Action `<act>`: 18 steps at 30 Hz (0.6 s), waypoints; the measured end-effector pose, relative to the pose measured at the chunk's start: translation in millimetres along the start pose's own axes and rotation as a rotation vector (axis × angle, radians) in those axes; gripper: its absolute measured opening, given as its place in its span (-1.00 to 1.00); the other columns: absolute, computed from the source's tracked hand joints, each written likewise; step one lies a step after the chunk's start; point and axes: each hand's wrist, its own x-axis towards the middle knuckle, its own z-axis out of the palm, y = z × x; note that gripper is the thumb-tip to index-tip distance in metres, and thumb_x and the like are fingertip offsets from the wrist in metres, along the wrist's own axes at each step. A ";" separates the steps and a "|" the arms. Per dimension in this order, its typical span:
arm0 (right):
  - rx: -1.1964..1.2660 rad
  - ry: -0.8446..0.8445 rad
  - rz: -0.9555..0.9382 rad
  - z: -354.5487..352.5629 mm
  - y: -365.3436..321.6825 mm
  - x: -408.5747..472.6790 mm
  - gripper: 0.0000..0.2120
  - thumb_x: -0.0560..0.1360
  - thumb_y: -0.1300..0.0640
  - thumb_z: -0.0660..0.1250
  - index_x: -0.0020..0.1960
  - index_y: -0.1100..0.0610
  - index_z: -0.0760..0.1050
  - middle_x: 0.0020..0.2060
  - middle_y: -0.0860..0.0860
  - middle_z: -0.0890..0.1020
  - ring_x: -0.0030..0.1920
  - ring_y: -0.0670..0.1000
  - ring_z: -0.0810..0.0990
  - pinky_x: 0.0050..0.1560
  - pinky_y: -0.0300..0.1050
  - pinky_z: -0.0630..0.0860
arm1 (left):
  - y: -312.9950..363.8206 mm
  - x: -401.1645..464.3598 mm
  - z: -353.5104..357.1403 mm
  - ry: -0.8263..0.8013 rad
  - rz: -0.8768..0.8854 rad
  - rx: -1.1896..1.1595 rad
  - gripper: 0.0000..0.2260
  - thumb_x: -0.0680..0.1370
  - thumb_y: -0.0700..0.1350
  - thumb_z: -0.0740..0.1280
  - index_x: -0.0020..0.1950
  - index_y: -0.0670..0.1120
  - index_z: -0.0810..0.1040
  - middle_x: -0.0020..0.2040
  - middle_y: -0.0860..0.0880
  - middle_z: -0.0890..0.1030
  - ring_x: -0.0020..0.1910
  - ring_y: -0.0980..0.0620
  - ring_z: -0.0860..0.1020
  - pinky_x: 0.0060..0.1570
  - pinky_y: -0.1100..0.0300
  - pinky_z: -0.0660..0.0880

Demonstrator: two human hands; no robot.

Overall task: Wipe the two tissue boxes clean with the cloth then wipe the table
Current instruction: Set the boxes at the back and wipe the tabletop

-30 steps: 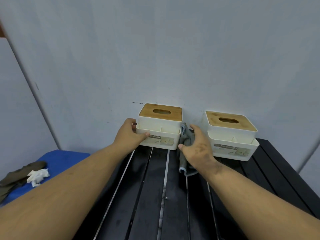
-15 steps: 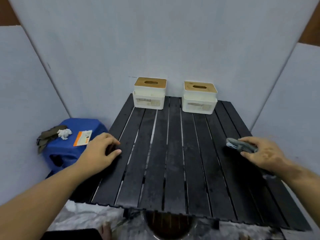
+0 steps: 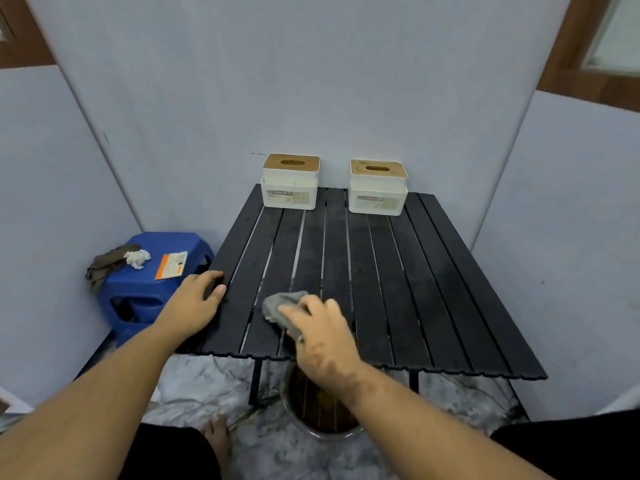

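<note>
Two white tissue boxes with wooden lids stand at the far edge of the black slatted table (image 3: 433, 289), against the wall: the left box (image 3: 290, 183) and the right box (image 3: 377, 188). My right hand (image 3: 320, 327) presses a grey cloth (image 3: 277, 304) flat on the table near its front edge, left of centre. My left hand (image 3: 194, 303) grips the table's left edge, thumb on top of the slat. Part of the cloth is hidden under my fingers.
A blue plastic stool (image 3: 145, 282) stands left of the table with a dark rag (image 3: 104, 265), a crumpled white tissue (image 3: 138, 258) and an orange card (image 3: 171, 265) on it. Grey panels close in on three sides. A round bin (image 3: 322, 410) sits under the table's front edge.
My right hand has swept the cloth from the table's right side to the front left of centre. My left hand stays on the left edge. A second ago both hands were up at the boxes.
</note>
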 end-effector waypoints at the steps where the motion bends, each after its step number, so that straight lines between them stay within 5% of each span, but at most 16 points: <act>1: 0.049 -0.057 -0.083 5.4 -20.1 0.2 -0.50 0.47 0.22 0.23 0.40 -0.04 0.42 0.20 0.07 0.45 -0.04 0.18 0.38 -0.12 0.02 0.40 | -1.0 0.0 0.1 0.001 0.006 0.002 -0.62 0.68 0.01 0.23 0.50 -0.03 0.41 0.40 -0.16 0.46 0.38 -0.14 0.42 0.35 -0.02 0.34; 6: 0.046 -0.080 -0.272 -9.0 34.4 21.9 -0.46 0.46 0.29 0.30 0.31 -0.20 0.50 0.11 0.02 0.51 -0.04 0.14 0.40 -0.04 0.03 0.50 | -4.2 -0.5 3.7 -0.004 0.019 0.027 -0.59 0.69 0.04 0.20 0.52 -0.02 0.37 0.40 -0.16 0.44 0.38 -0.15 0.43 0.35 -0.02 0.35; 9: -0.135 0.054 0.047 -32.8 142.2 34.7 -0.52 0.52 0.25 0.28 0.25 -0.27 0.54 0.05 0.03 0.51 -0.07 0.13 0.37 0.01 0.03 0.51 | -5.7 0.7 5.2 0.006 0.021 0.009 -0.59 0.69 0.04 0.21 0.52 -0.02 0.38 0.38 -0.16 0.45 0.38 -0.15 0.43 0.36 -0.02 0.35; 13: -0.225 0.159 0.624 -63.8 241.8 37.1 -0.52 0.52 0.29 0.17 0.35 -0.07 0.49 0.15 0.21 0.43 0.07 0.30 0.41 0.07 0.07 0.44 | -5.2 3.9 7.3 0.024 0.020 -0.029 -0.62 0.68 0.05 0.21 0.49 -0.01 0.40 0.35 -0.14 0.46 0.32 -0.13 0.44 0.26 0.02 0.37; 15: -0.255 0.181 0.722 -57.4 226.5 55.2 -0.57 0.52 0.28 0.17 0.34 0.04 0.48 0.17 0.25 0.42 0.12 0.32 0.43 0.09 0.09 0.46 | -3.7 5.0 8.3 0.024 0.022 -0.030 -0.63 0.68 0.05 0.21 0.47 0.00 0.40 0.33 -0.12 0.45 0.28 -0.11 0.45 0.18 0.06 0.36; 18: -0.157 0.176 0.469 -23.9 145.2 87.1 -0.64 0.52 0.22 0.17 0.26 -0.02 0.49 0.13 0.20 0.47 0.12 0.29 0.48 0.08 0.04 0.47 | -2.4 5.6 7.4 0.040 0.026 -0.040 -0.66 0.68 0.00 0.21 0.45 -0.01 0.41 0.32 -0.11 0.45 0.27 -0.11 0.46 0.15 0.09 0.35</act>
